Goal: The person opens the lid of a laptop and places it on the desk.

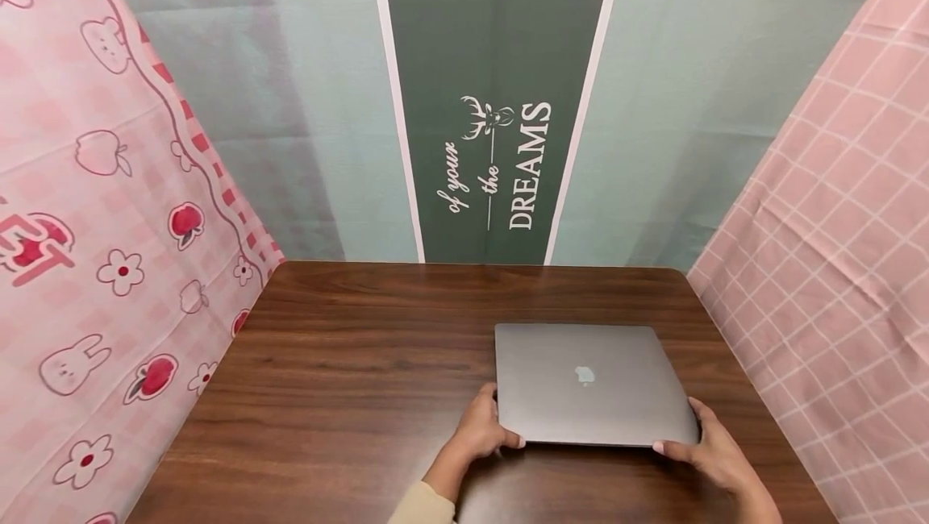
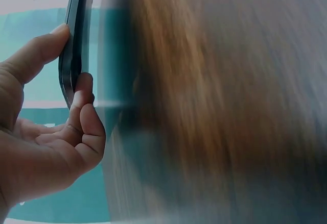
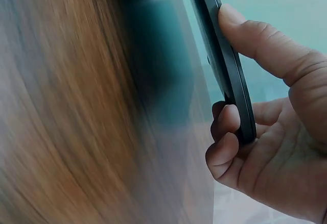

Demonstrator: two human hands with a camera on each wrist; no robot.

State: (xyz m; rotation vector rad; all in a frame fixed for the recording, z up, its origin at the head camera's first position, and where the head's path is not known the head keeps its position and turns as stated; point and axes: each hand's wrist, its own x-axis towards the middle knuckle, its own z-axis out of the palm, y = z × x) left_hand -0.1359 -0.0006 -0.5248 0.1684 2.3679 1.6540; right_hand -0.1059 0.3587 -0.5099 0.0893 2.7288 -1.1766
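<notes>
A closed grey laptop (image 1: 581, 407) with a pale apple logo on its lid is at the right part of the wooden table in the head view. My left hand (image 1: 479, 426) grips its near left corner, thumb at the front edge. At the near right corner my right hand (image 1: 714, 447) grips it the same way. In the left wrist view the laptop's dark edge (image 2: 76, 40) sits between thumb and curled fingers (image 2: 84, 89). The right wrist view shows the edge (image 3: 232, 76) pinched likewise, fingers (image 3: 225, 155) curled under it, a gap showing between laptop and tabletop.
The brown wooden table (image 1: 348, 379) extends to the left of the laptop. A green and grey-blue curtain (image 1: 501, 40) with printed words hangs behind it. Pink patterned cloth (image 1: 145, 266) hangs at the left, pink checked cloth (image 1: 835, 226) at the right.
</notes>
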